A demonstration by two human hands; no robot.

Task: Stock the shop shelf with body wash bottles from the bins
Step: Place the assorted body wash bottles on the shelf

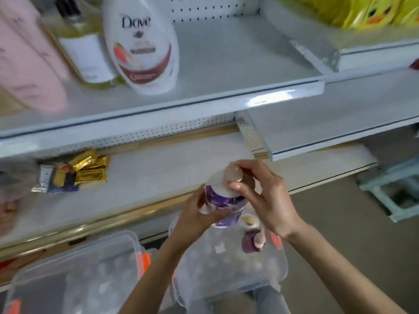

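A white body wash bottle with a purple label (223, 201) is held upright above a clear plastic bin (229, 266). My left hand (195, 219) grips its lower body. My right hand (264, 197) is closed around its rose-gold cap. Another bottle (252, 240) with a dark purple label lies in that bin, partly hidden by my right wrist. On the upper shelf (226, 71) stands a white Dove bottle (141, 45) beside a yellowish bottle (87, 53) and pink bottles (27, 62).
A second clear bin (74, 273) sits at lower left. Gold-wrapped packets (86, 169) lie on the lower shelf (158, 168). Yellow packs (371, 12) fill the top right shelf. A pale blue stool (392, 189) stands on the floor at right.
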